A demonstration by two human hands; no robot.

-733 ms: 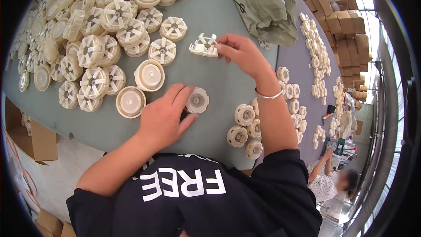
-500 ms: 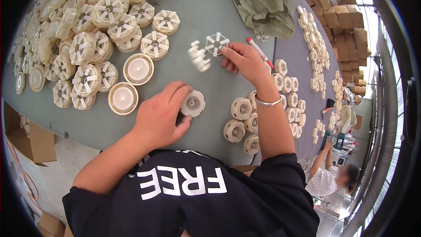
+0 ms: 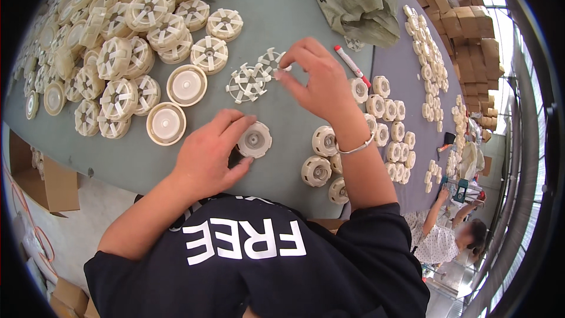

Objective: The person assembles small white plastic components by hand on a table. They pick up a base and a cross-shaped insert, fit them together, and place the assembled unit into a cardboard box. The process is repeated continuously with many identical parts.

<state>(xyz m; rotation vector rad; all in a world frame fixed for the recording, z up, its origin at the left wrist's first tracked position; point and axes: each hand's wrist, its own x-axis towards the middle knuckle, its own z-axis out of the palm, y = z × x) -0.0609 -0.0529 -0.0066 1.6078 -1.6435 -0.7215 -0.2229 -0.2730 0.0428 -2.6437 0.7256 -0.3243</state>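
My left hand (image 3: pixel 210 154) curls around the side of a round, pale plastic housing (image 3: pixel 255 140), which rests on the table with its recessed centre facing up. Thumb and fingers grip its left edge. Farther off, my right hand (image 3: pixel 315 79) has its thumb and forefinger at the edge of a white spoked plastic ring (image 3: pixel 271 58), seemingly pinching it. Beside that ring, more white spoked plastic (image 3: pixel 247 82) lies on the table, overlapping so that separate pieces are hard to tell apart.
A big pile of cream round housings (image 3: pixel 118 53) covers the left of the table (image 3: pixel 259 17). Finished-looking housings (image 3: pixel 316 171) stand in groups at right. A red-and-white marker (image 3: pixel 352 66) lies beside a green cloth bag (image 3: pixel 359 6). Another person (image 3: pixel 438 238) works at far right.
A spoked piece that was in mid-air below my right hand now lies on the table. My right hand has shifted left with its ring. My left hand stays on the housing.
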